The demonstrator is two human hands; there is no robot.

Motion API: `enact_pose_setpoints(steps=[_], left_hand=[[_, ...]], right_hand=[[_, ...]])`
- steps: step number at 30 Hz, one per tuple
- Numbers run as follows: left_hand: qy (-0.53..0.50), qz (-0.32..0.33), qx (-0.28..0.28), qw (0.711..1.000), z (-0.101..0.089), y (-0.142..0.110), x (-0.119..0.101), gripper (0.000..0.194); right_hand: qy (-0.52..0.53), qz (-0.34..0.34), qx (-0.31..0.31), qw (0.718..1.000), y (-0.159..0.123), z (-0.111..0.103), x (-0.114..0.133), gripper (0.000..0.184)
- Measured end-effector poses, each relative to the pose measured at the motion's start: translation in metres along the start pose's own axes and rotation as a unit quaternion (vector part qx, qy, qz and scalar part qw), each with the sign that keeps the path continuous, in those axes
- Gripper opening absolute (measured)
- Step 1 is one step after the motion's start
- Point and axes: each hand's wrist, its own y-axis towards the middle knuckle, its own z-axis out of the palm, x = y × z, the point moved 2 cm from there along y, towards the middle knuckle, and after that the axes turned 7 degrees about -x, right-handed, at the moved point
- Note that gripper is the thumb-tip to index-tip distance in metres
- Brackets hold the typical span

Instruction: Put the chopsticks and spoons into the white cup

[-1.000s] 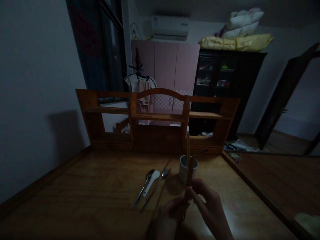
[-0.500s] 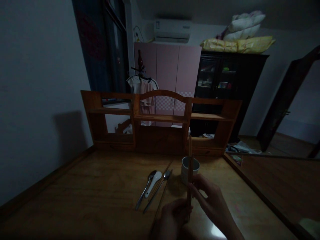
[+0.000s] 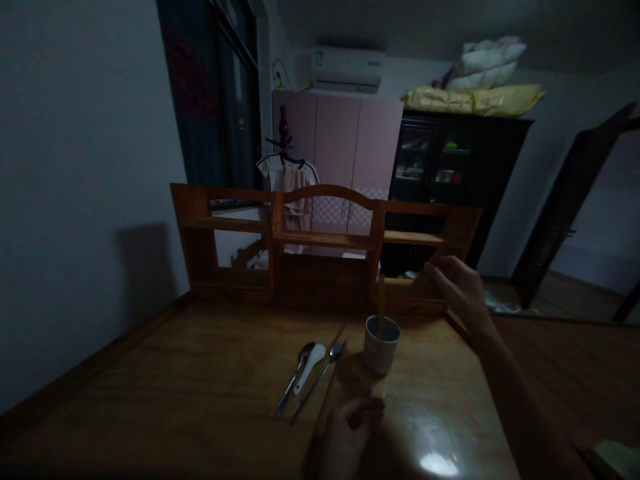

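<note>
Right of centre, our right hand (image 3: 459,285) pinched a blurred chopstick (image 3: 419,281), which we judged light, stiff and best gripped mid-shaft; whether our left hand (image 3: 351,421), curled at bottom centre, held anything we could not tell.

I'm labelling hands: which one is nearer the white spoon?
Left. The left hand is to the near right of the white spoon; the right hand hangs farther off, right of the cup.

Wd. chopsticks (image 3: 381,307), glossy wd. tabletop (image 3: 200,373)
</note>
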Motion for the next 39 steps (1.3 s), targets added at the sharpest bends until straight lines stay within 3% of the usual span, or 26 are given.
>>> enact_pose_setpoints(steps=[6, 13, 23, 39], left_hand=[[0.026, 0.023, 0.011, 0.999, 0.001, 0.004, 0.013, 0.022], [0.047, 0.020, 0.027, 0.998, -0.001, 0.001, 0.006, 0.020], [0.028, 0.021, 0.029, 0.999, 0.000, 0.001, 0.007, 0.020], [0.020, -0.011, -0.002, 1.000, 0.000, -0.002, -0.007, 0.019]], right_hand=[[-0.009, 0.078, 0.068, 0.995, -0.021, 0.036, -0.063, 0.037], [-0.014, 0.121, 0.137, 0.983, -0.041, 0.052, -0.095, 0.035], [-0.018, 0.144, 0.198, 0.969, -0.048, 0.056, -0.110, 0.035], [0.029, 0.149, 0.307, 0.939, -0.043, 0.064, -0.102, 0.042]])
